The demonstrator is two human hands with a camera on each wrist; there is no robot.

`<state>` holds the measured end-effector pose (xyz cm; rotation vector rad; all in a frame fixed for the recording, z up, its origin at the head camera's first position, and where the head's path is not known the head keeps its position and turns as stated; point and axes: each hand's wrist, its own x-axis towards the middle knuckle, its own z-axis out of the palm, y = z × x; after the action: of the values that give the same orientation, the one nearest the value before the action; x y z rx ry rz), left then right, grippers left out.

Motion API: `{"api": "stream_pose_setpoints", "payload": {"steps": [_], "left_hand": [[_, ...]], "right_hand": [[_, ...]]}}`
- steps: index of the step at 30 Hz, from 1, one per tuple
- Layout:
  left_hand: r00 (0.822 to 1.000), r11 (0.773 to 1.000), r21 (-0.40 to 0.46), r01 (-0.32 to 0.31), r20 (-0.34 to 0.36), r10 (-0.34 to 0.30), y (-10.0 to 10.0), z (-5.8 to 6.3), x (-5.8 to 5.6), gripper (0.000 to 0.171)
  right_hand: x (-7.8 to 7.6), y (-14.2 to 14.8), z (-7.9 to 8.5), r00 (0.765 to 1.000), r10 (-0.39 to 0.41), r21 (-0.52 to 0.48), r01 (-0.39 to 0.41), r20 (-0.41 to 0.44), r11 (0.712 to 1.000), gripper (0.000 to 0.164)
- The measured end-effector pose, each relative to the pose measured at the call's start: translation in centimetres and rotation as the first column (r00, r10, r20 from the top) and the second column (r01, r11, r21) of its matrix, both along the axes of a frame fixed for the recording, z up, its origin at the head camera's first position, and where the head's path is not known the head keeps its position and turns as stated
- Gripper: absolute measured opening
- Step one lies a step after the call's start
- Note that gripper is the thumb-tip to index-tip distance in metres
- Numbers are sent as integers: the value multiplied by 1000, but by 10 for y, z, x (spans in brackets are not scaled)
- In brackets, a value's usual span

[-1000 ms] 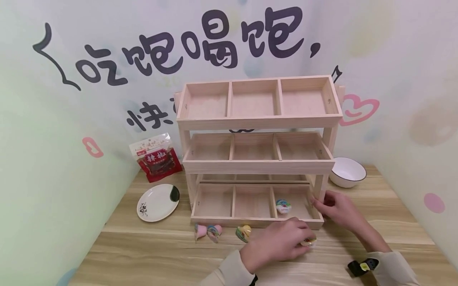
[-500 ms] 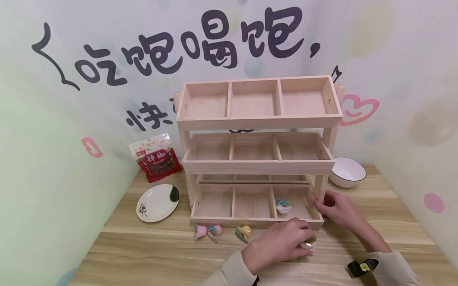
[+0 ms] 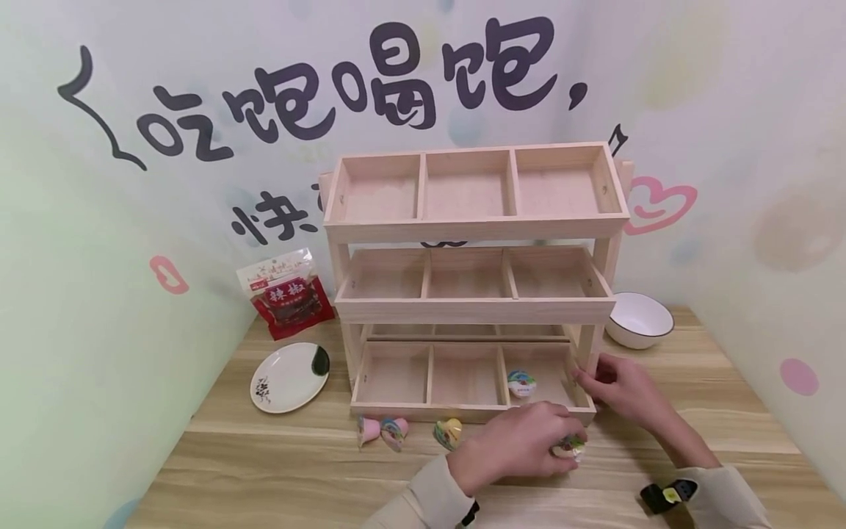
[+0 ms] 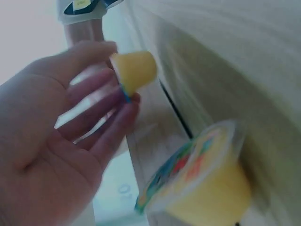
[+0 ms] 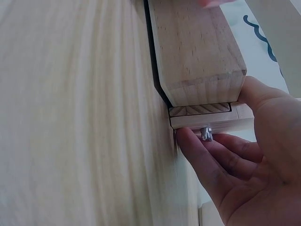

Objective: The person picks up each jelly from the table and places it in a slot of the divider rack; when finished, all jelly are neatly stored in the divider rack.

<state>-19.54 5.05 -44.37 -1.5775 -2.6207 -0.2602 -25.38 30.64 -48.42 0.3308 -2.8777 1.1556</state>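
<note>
A small jelly cup (image 3: 570, 447) with a yellow body (image 4: 136, 68) and a printed lid is pinched between the thumb and fingers of my left hand (image 3: 522, 442), in front of the rack's lower right corner. My right hand (image 3: 624, 389) grips the side wall of the bottom tray on the wooden three-tier rack (image 3: 476, 312). In the right wrist view its thumb and fingers lie on opposite faces of that wall, beside a metal bolt (image 5: 206, 134). One jelly cup (image 3: 521, 383) lies in the bottom tray's right compartment.
Two pink jelly cups (image 3: 382, 430) and a yellow one (image 3: 449, 433) lie along the rack's front. To the left are a white plate (image 3: 287, 382) and a red chili packet (image 3: 286, 297). A white bowl (image 3: 639, 321) stands behind on the right.
The jelly cup in my left hand has turned a little, so more of its lid shows. My right hand has kept its grip on the rack, and the head view has shifted slightly.
</note>
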Motion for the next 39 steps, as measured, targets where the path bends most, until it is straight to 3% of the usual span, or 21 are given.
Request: {"api": "stream_pose_setpoints", "payload": {"steps": [4, 7, 10, 15, 30, 39], "left_hand": [[995, 991, 87, 97, -37, -94, -6, 7, -9, 31], [990, 978, 155, 139, -16, -138, -10, 12, -20, 31], [989, 970, 208, 128, 46, -140, -14, 17, -33, 31], [985, 968, 247, 45, 151, -84, -18, 23, -52, 30], [977, 985, 160, -64, 209, 29, -6, 13, -75, 26], [985, 994, 83, -77, 161, 63, 2, 9, -80, 21]], "right_hand": [[0, 0, 1, 1000, 2, 13, -2, 6, 1000, 45], [1, 0, 1, 1000, 5, 13, -6, 8, 1000, 48], [1, 0, 1, 1000, 11, 11, -11, 4, 1000, 48], [1, 0, 0, 1000, 22, 0, -22, -16, 1000, 39], [1, 1, -2, 999, 25, -29, -26, -26, 999, 40], [1, 0, -2, 1000, 19, -22, -19, -19, 1000, 42]]}}
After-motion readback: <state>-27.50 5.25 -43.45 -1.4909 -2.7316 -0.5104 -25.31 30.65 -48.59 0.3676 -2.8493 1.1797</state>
